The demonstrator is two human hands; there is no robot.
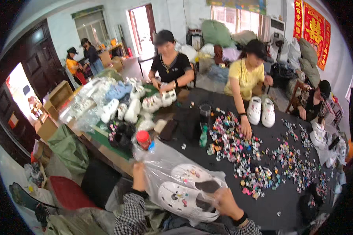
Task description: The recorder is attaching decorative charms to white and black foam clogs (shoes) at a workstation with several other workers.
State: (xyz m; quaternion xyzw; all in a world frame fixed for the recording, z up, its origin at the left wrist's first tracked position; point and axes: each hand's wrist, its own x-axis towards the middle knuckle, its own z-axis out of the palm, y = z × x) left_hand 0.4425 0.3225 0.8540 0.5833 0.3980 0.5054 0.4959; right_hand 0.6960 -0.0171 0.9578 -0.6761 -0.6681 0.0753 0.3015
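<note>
A clear plastic bag (pixel 155 164) lies in front of me at the table's near edge. Inside it rest two white clogs, the near clog (pixel 172 195) and the far clog (pixel 186 172), both with small colourful charms on top and dark insoles. My left hand (pixel 138 175) is closed on the bag's left side, slightly blurred. At the heel end of the clogs, my right hand (pixel 226 203) pinches the bag's right edge. Just beyond the bag stands a container with a red lid (pixel 143 136).
Loose charms (pixel 239 156) cover much of the black tabletop (pixel 208 156). A green bottle (pixel 203 136) and a dark cup (pixel 204 111) stand mid-table. Co-workers sit across, one reaching into charms beside white clogs (pixel 261 112). More bagged clogs (pixel 110 109) pile at far left.
</note>
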